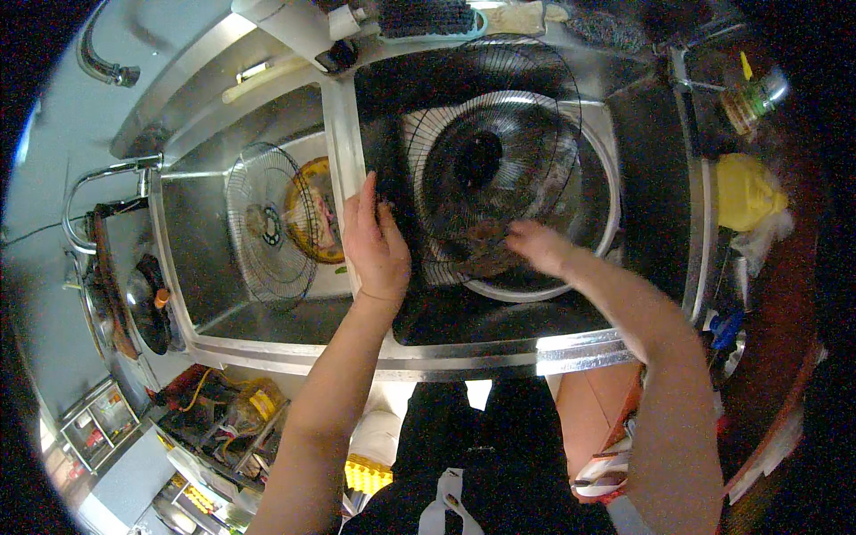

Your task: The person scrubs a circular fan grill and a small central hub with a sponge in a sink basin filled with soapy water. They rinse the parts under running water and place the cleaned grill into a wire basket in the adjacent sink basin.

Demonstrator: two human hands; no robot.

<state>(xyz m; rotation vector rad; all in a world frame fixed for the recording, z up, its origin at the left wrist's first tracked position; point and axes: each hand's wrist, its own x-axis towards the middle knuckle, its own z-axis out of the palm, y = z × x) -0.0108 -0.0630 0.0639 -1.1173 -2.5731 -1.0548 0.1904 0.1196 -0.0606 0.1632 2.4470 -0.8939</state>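
A black wire fan guard point(435, 127) with a dark round centre leans over a large round basin point(610, 180) in the right compartment of a steel sink. My left hand point(379, 251) is beside the sink divider point(344, 127), fingers extended and apart, near the guard's left side; contact with it is unclear. My right hand point(542, 247) is over the guard's lower part, fingers curled beside a blurred brownish patch; whether it grips anything cannot be made out. A second wire fan guard point(271, 227) stands tilted in the left compartment, beside a yellow-rimmed round dish or tray point(314, 247).
A chrome faucet point(87, 180) is left of the sink. A black-bristled brush point(424, 19) and a white container point(284, 27) lie along the back ledge. To the right are a yellow plastic jug point(745, 192) and a jar point(752, 103). The sink's front rim point(468, 358) runs before me.
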